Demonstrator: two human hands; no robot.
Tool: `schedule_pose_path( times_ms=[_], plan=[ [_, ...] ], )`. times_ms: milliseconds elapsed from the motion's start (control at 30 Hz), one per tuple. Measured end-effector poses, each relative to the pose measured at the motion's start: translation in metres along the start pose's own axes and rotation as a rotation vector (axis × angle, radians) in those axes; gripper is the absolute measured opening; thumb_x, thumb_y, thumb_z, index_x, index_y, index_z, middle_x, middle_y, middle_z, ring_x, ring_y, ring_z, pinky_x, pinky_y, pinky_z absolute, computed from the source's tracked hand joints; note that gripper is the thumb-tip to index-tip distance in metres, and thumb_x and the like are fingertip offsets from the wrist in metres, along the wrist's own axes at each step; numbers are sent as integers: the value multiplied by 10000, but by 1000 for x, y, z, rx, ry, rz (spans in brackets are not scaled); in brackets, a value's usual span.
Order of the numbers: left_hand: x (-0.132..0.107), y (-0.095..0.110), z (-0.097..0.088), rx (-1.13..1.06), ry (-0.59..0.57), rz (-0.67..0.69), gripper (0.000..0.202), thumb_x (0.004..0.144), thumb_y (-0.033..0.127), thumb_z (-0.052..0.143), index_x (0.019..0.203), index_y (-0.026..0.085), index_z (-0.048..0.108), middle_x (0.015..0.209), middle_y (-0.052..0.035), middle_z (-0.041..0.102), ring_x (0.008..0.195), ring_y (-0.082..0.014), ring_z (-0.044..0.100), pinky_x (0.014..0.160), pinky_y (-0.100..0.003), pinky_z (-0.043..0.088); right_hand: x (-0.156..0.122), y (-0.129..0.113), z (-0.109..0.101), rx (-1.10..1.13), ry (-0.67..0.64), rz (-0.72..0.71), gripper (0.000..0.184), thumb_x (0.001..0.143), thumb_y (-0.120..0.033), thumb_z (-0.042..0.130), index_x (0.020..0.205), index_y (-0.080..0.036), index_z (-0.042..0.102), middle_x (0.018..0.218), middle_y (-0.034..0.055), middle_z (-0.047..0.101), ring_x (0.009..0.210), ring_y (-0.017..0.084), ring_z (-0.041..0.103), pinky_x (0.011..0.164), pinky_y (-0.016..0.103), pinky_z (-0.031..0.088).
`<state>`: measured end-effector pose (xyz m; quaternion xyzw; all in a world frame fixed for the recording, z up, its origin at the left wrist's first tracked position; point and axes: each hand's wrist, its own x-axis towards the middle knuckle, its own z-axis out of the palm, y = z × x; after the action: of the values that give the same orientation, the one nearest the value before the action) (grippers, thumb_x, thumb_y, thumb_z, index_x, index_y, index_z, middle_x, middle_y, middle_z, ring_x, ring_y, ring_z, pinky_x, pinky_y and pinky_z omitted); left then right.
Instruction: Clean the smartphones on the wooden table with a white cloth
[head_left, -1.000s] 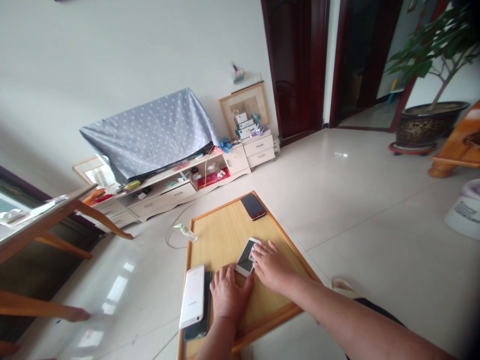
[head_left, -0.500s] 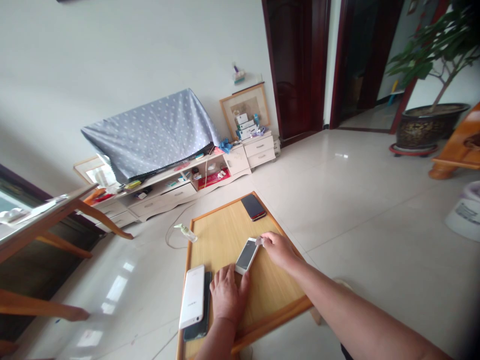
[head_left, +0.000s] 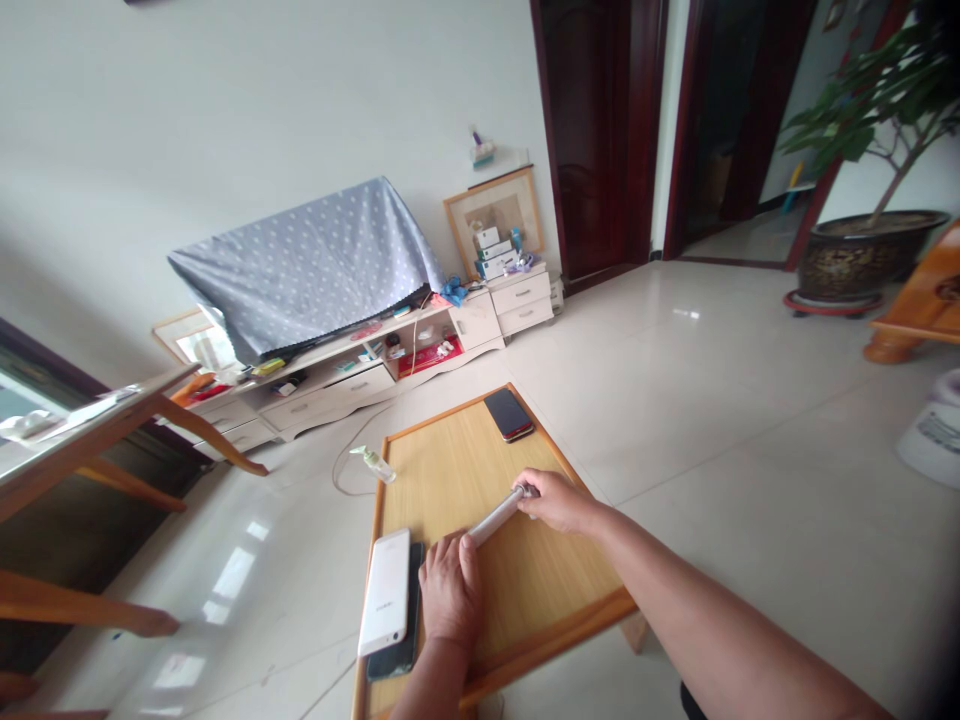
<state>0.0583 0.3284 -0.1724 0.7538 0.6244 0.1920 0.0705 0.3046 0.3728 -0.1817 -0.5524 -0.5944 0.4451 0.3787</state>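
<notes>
A white smartphone (head_left: 496, 520) is tipped up on its long edge above the small wooden table, its narrow silver side facing me. My left hand (head_left: 451, 588) is closed on the phone's near end, thumb against its side. At the far end my right hand (head_left: 553, 500) pinches a small greyish cloth (head_left: 528, 491) around the phone's corner; the fingers partly hide it. Left of my left hand lies a white phone (head_left: 386, 590), face down and overlapping a dark phone (head_left: 395, 661). Another dark phone (head_left: 508, 414) rests at the table's far corner.
A clear pump bottle (head_left: 374, 464) lies tilted near the left rim of the wooden table (head_left: 442, 460). Beyond stands a white TV cabinet (head_left: 330, 398) with a cloth-covered shape (head_left: 307, 265). A wooden table leg (head_left: 214, 440) is at left, a potted plant (head_left: 862, 255) at right.
The phone between my hands has turned from screen up to standing on its side. My right hand has closed around its far end with the cloth; my left hand now grips the near end.
</notes>
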Motion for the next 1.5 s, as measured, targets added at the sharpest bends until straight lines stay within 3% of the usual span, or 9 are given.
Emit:
schedule_pose_path(
  times_ms=[167, 233, 333, 433, 567, 833, 1067, 1233, 1500],
  plan=[
    [1, -2, 5, 69, 5, -8, 479, 1030, 503, 262, 989, 224, 650, 1068, -84, 672, 1047, -255, 612, 910, -390, 442, -5, -2, -7, 186, -141, 59, 264, 791, -366, 711, 990, -197, 673, 856, 16, 705, 717, 155, 630, 602, 230, 449],
    [0, -1, 7, 68, 19, -34, 484, 987, 590, 356, 1115, 204, 619, 1133, -105, 658, 1113, -275, 600, 952, -402, 430, -7, -5, -7, 253, -164, 75, 287, 810, -405, 690, 995, -187, 666, 899, 30, 711, 748, 156, 637, 623, 231, 461],
    [-1, 3, 7, 64, 22, -59, 751, 876, 698, 510, 1400, 164, 449, 1306, -148, 602, 1252, -306, 537, 1037, -424, 389, -8, -8, -5, 311, -156, 103, 299, 805, -433, 687, 941, -169, 655, 862, 33, 702, 726, 150, 622, 615, 224, 449],
    [-2, 7, 3, 81, -31, -43, 797, 828, 707, 564, 1420, 187, 448, 1364, -147, 578, 1296, -321, 499, 1079, -445, 349, -5, -7, -3, 317, -127, 138, 304, 783, -444, 704, 886, -162, 650, 796, 26, 686, 683, 145, 600, 592, 220, 432],
    [-2, 10, -2, 89, -68, 17, 594, 852, 610, 584, 1321, 247, 555, 1325, -102, 603, 1240, -291, 523, 1052, -420, 355, 1, -4, 2, 245, -34, 167, 280, 786, -435, 693, 829, -163, 640, 734, 11, 661, 643, 137, 569, 573, 219, 401],
    [-1, 11, -2, 125, -56, 21, 521, 842, 626, 600, 1221, 273, 650, 1121, -72, 629, 1084, -283, 543, 980, -392, 392, 5, -3, 13, -118, 205, 131, 185, 805, -351, 673, 710, -194, 658, 641, -7, 628, 618, 146, 541, 576, 247, 332],
    [-1, 12, -4, 147, -83, -1, 561, 844, 673, 579, 1245, 288, 649, 1146, -78, 623, 1105, -289, 538, 981, -387, 392, -1, -10, 10, -282, 328, 6, 208, 888, -208, 569, 1022, -197, 728, 1080, 87, 699, 968, 190, 634, 845, 270, 439],
    [0, 10, -2, 144, -81, 0, 681, 820, 724, 578, 1307, 249, 610, 1176, -96, 626, 1124, -301, 538, 993, -405, 386, -15, -21, 16, -331, 245, -166, 377, 812, -123, 596, 1143, -253, 718, 1155, 56, 699, 1096, 210, 618, 958, 287, 436],
    [-1, 8, 0, 129, -53, 6, 613, 842, 699, 566, 1260, 255, 624, 1167, -90, 635, 1122, -293, 551, 975, -397, 396, -14, -18, 14, -320, 307, -156, 248, 848, -118, 509, 948, -238, 701, 959, 8, 733, 860, 166, 659, 744, 246, 453]
  ],
)
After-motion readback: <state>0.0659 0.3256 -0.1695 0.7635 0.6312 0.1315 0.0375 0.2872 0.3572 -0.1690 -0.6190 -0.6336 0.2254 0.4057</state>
